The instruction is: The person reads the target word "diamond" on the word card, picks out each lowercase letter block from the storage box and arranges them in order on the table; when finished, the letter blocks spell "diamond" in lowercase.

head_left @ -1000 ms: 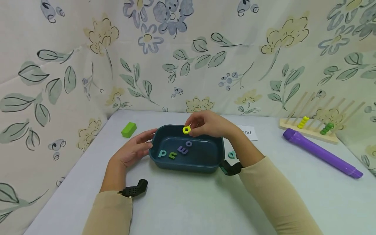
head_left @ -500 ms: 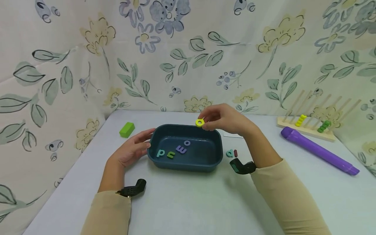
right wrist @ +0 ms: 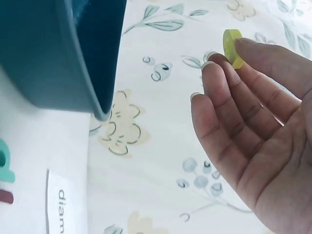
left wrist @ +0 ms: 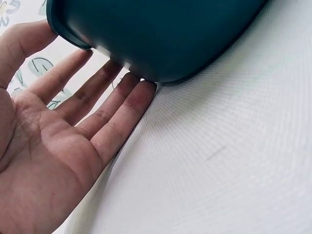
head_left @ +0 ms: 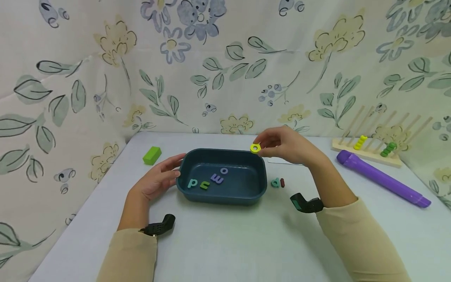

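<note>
A dark teal plastic bin [head_left: 221, 197] stands on the table. My left hand [head_left: 156, 180] touches its left end, fingers straight along the outer wall and thumb by the rim. Inside lie a teal letter p [head_left: 192, 183], a green letter n [head_left: 204, 185], a purple letter m [head_left: 216, 178] and a purple letter o [head_left: 224, 171]. Above the bin's back right corner, my right hand [head_left: 287, 147] pinches a small yellow ring-shaped piece [head_left: 252, 147] between thumb and fingertip. The right wrist view shows that yellow piece [right wrist: 233, 48] edge-on, the other fingers loosely bent.
Right of the bin lie a teal letter [head_left: 275, 183] and a thin dark red piece [head_left: 282, 182]. A printed card [right wrist: 59, 204] is partly visible behind them. A green block [head_left: 152, 155] lies left; a purple tube [head_left: 382, 178] and a wooden peg rack [head_left: 370, 153] stand right.
My right hand has carried the yellow piece from above the bin's inside rightward to its back right corner. The dark red piece has come into view. My left hand stays at the bin.
</note>
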Available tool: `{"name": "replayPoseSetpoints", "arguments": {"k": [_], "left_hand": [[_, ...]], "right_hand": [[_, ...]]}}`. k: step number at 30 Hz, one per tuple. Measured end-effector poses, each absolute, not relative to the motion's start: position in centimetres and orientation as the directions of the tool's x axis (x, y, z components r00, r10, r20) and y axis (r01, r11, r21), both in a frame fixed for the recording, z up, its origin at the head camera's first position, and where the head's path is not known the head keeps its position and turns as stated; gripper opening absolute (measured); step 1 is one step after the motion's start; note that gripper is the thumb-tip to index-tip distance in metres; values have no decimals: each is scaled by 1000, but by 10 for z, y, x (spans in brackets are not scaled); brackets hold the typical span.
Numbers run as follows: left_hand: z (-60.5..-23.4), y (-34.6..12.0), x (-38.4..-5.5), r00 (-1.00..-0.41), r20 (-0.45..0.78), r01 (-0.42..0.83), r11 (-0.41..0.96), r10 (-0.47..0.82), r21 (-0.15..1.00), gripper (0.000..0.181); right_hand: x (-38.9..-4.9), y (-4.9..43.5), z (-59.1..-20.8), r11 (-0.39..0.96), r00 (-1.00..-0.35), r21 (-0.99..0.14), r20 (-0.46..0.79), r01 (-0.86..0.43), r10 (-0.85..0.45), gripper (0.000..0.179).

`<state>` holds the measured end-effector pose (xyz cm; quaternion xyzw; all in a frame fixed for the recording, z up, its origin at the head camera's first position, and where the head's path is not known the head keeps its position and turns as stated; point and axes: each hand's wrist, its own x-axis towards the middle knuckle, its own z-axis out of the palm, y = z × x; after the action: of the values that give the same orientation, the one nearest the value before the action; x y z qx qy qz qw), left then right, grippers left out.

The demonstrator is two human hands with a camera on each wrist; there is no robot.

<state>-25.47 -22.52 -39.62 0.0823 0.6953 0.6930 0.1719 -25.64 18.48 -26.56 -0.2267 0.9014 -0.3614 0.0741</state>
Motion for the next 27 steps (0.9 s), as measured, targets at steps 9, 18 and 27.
{"name": "replayPoseSetpoints", "arguments": {"k": [9,18,27], "left_hand": [[-397,-225,-256,-926,-121,-123,18,357,992,66],[-397,-226,-255,-927,-126,-130,13,352,991,66],[-397,-225,-256,-922,-113,-116,14,371,993,65]], "right_hand": [[-240,209,-270,640,-905,-702,13,-311,-425,29],[-232,229,-282,661,-922,-699,-6,-273,-387,30],[-224,245,-292,669,-934,-710,-44,-220,-353,30]]}}
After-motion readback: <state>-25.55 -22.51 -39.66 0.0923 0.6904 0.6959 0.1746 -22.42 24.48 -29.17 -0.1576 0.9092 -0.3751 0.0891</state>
